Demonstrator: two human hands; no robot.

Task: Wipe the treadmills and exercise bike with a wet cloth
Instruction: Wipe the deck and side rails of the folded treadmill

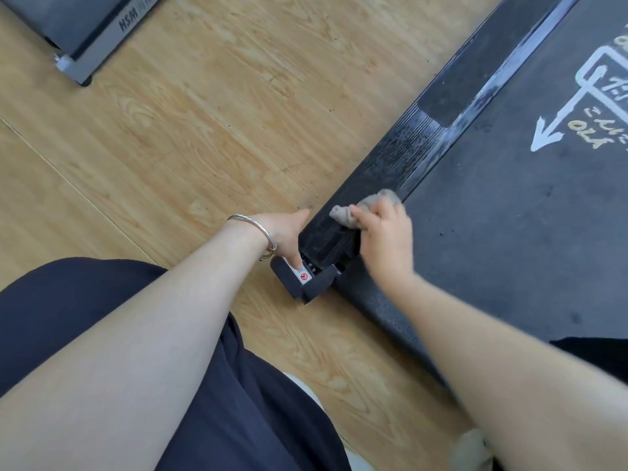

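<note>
1. At the rear corner of the treadmill's [509, 205] side rail [384, 178], I see my right hand [382, 229] gripping the cloth [367, 207], pressed on the rail.
2. My left hand [283, 232] lies flat against the rail's outer edge, fingers straight; bare wood floor [210, 107] adjoins.
3. A second treadmill [78, 32] is cut off top left.

The floor [210, 107] looked like smooth wood; the rag [367, 207] was fuzzy cloth; the treadmill rail [390, 171] was ridged plastic (partly shiny).
</note>
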